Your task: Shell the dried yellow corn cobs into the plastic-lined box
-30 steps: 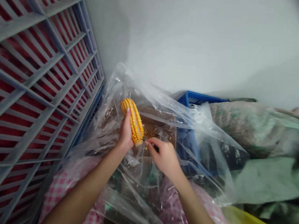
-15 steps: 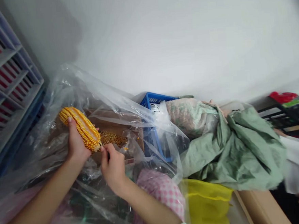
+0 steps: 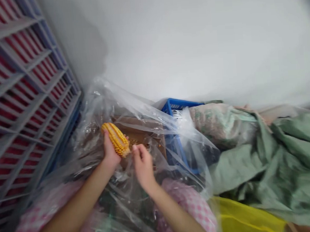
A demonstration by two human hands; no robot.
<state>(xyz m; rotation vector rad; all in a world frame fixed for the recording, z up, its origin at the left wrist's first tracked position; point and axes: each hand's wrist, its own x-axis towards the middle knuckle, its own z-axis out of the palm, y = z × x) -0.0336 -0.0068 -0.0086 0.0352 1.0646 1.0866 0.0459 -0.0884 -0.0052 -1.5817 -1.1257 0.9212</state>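
A yellow corn cob (image 3: 116, 140) is gripped in the left hand (image 3: 110, 149), its fingers wrapped around the lower part and the cob tilted upward. The right hand (image 3: 143, 167) is held just beside the cob's lower end, not touching it, with the fingers drawn together; whether anything is pinched there cannot be told. Behind the hands, a cardboard box (image 3: 142, 132) is seen through a clear plastic bag (image 3: 93, 141), with loose corn kernels (image 3: 132, 142) lying in the box. A grey slatted rack (image 3: 24, 65) stands to the left against a white wall (image 3: 192, 46). A blue plastic crate (image 3: 175, 104) is placed to the right of the box, beside green cloth sacks (image 3: 235, 168). Pink checked cloth (image 3: 190, 205) and a yellow bag (image 3: 244, 217) are seen below.
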